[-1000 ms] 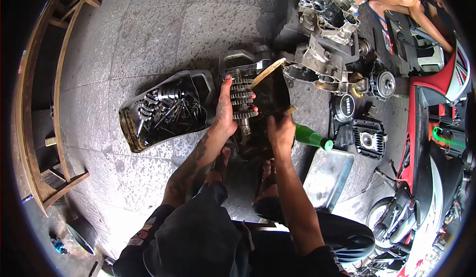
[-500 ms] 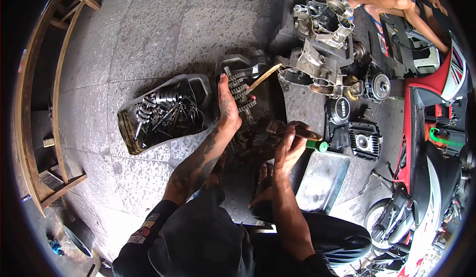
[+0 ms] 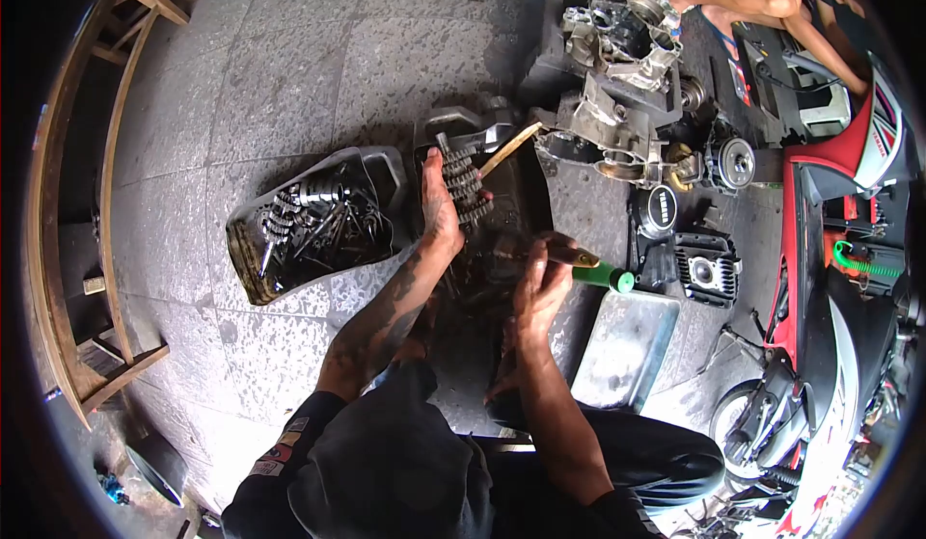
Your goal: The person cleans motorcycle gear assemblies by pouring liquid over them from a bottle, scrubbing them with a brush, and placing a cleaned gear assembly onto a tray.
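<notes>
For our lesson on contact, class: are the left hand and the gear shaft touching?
Touching: the head view shows the left hand gripping the gear shaft, thumb along one side, fingertips showing at the other.

The left hand (image 3: 440, 209) holds a gear shaft (image 3: 464, 184), the right hand (image 3: 541, 290) a brush (image 3: 579, 257) (its head blurred).

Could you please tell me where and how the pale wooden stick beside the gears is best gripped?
Probably by the far end of the wooden stick, coming from the right: that end slants bare, away and rightward, while its near end stops beside the gear shaft held in the left hand, leaving little finger room there.
</notes>
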Demonstrator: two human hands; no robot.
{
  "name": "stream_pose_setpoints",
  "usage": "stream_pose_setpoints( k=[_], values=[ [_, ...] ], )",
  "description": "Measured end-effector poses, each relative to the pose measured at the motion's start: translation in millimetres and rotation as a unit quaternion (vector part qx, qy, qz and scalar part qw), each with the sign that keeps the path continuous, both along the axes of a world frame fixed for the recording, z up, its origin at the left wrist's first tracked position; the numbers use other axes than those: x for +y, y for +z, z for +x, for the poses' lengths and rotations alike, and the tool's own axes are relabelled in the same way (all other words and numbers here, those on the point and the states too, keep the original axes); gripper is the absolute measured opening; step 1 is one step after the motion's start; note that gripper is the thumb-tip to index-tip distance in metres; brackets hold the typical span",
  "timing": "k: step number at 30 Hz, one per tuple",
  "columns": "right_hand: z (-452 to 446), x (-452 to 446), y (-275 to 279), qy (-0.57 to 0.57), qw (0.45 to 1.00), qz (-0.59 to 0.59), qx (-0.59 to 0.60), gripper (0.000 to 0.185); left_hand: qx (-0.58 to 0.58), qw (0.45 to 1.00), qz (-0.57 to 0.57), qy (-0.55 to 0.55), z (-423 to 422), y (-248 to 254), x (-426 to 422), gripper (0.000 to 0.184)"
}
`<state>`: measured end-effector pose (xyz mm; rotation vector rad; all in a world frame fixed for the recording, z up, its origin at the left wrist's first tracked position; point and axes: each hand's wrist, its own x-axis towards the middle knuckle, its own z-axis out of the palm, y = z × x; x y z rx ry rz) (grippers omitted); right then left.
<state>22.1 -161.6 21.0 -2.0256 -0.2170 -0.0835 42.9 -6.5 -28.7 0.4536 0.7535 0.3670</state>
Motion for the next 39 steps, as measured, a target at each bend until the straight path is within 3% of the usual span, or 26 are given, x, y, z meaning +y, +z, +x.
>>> stream_pose_setpoints(
  k=[6,9,13,17,19,21,23,25,27,29,31,32,33,34,35,36,37,38,39],
  values=[
    [2.0,-2.6,-23.3,0.029,0.998,-0.046,-0.022,0.009,-0.018,1.0,-0.009,-0.017,-3.6,5.4,1.5,0.058],
    [10.1,-3.8,-40.8,0.008,0.996,-0.068,0.051,0.011,-0.039,0.998,-0.033,-0.031,-7.9,6.3,6.2,0.058],
    [28.0,1.8,-31.7,0.013,0.996,-0.07,0.06,0.014,-0.036,0.998,-0.022,-0.043,-15.3,11.0,11.9,0.059],
    [45.1,13.0,-12.4,0.02,0.994,-0.044,0.095,0.027,-0.022,0.998,-0.042,-0.037,-16.2,19.9,10.9,0.06],
    [41.1,16.8,-11.1,-0.02,1.0,0.021,0.011,0.04,-0.042,0.996,-0.066,-0.041,-16.0,16.2,8.6,0.06],
    [32.9,16.6,-9.4,-0.026,0.994,0.1,0.043,0.045,-0.075,0.992,-0.091,-0.034,-15.8,8.3,5.0,0.058],
    [21.9,15.5,-3.8,-0.056,0.998,0.028,-0.032,0.044,-0.053,0.992,-0.087,-0.068,-18.3,2.9,4.6,0.059],
    [-0.4,5.3,-6.3,-0.071,0.993,0.096,-0.022,0.034,-0.037,0.996,-0.066,-0.05,-18.8,12.8,2.3,0.061],
    [-31.2,-26.2,-9.3,0.091,0.995,0.034,0.003,0.022,-0.032,0.993,-0.088,-0.065,-25.8,22.6,5.1,0.061],
    [-52.7,-50.3,9.8,0.267,0.957,-0.078,0.081,0.014,-0.059,0.99,-0.108,-0.069,-30.9,24.4,9.8,0.062],
    [-34.4,-90.5,14.6,0.565,0.804,-0.169,0.078,0.014,-0.055,0.993,-0.07,-0.072,-38.7,32.8,18.5,0.064],
    [-26.9,-105.1,30.9,0.623,0.747,-0.232,0.005,0.02,-0.077,0.99,-0.084,-0.078,-42.4,34.5,23.9,0.064],
    [-19.6,-129.6,23.0,0.624,0.737,-0.247,0.085,0.024,-0.054,0.994,-0.059,-0.069,-46.4,43.4,28.1,0.063],
    [-2.4,-155.7,17.2,0.612,0.675,-0.394,0.12,0.025,-0.059,0.995,-0.045,-0.062,-52.2,48.5,32.1,0.063],
    [10.0,-180.6,4.7,0.518,0.725,-0.434,0.134,0.026,-0.063,0.996,-0.028,-0.051,-56.5,54.1,37.1,0.064],
    [30.4,-241.3,-48.7,0.484,0.795,-0.364,0.041,0.024,-0.065,0.997,-0.03,-0.038,-59.2,62.4,42.0,0.065],
    [37.6,-213.5,-3.3,0.361,0.89,-0.268,0.079,0.029,-0.064,0.997,-0.019,-0.027,-63.6,64.7,47.4,0.065],
    [45.9,-203.3,10.9,0.253,0.919,-0.253,0.164,0.039,-0.075,0.997,-0.019,-0.027,-68.6,64.7,53.8,0.064],
    [63.2,-221.5,-17.5,0.289,0.917,-0.27,0.045,0.056,-0.084,0.996,-0.017,-0.028,-74.1,64.7,60.1,0.063]
  ],
)
